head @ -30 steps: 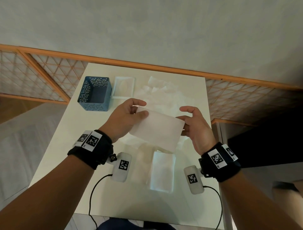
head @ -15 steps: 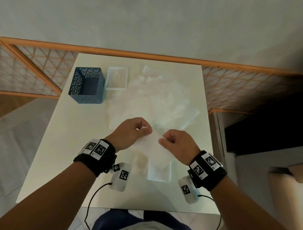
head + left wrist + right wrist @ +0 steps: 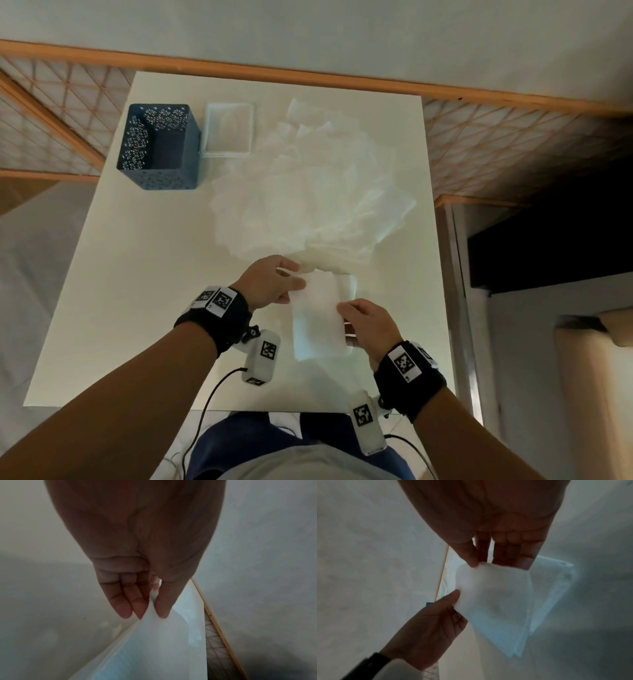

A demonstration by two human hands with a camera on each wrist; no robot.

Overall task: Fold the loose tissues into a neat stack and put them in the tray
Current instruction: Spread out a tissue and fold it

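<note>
Now the folded tissue (image 3: 317,308) is coming down over the stack (image 3: 347,286) near the front edge of the tabletop (image 3: 137,308) — a second ago it was being held up in the air, spread wide between the two hands and only folded once, and half a second ago the hands were closing together over it. The left hand (image 3: 270,286) is pinching the tissue's far left corner between thumb and fingers, which the left wrist view shows plainly, and the right hand (image 3: 364,323) is pinching its near right edge between thumb and fingertips. Both hands are therefore grasping the same sheet, which is narrower than before and is lying roughly along the stack's length. Whether it is already resting on the stack or hanging just above it cannot be told; the right wrist view suggests a gap, with the stack's corner showing beyond the sheet.

For the task, this looks like one more tissue being added to the stack, not the end of the work. The loose tissues (image 3: 308,192) are lying in a wide heap across the middle and far right of the tabletop, so much folding is probably left. The tray (image 3: 205,137) is sitting near the far edge, just beside the blue perforated box (image 3: 161,147) — well apart from the stack, which will likely be carried there only once the heap is gone.
</note>
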